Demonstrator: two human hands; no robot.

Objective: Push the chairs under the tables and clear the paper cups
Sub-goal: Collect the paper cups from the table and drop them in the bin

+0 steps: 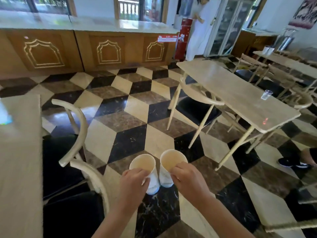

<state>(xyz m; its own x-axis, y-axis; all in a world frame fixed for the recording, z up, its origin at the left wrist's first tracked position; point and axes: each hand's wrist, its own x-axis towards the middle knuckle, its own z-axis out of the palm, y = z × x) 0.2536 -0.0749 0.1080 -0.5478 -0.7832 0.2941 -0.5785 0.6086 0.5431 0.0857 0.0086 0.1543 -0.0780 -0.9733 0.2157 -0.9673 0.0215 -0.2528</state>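
Note:
My left hand (133,183) grips a white paper cup (144,164) by its rim, and my right hand (187,179) grips a second white paper cup (171,160) the same way. Both cups are upright, side by side over the checkered floor, and look empty. A cream chair with a black seat (197,107) sits partly under the beige table (240,98) on the right. Two more cream chairs (77,134) stand against the table (18,160) at the left. A clear plastic cup (266,94) stands on the right table. Two white cups (268,49) stand on a far table.
A wooden counter (106,48) runs along the back wall. A person in white (197,31) stands by a red dispenser (182,38) and a glass fridge. Another person's shoe (291,163) shows at right. More chairs and tables crowd the right side.

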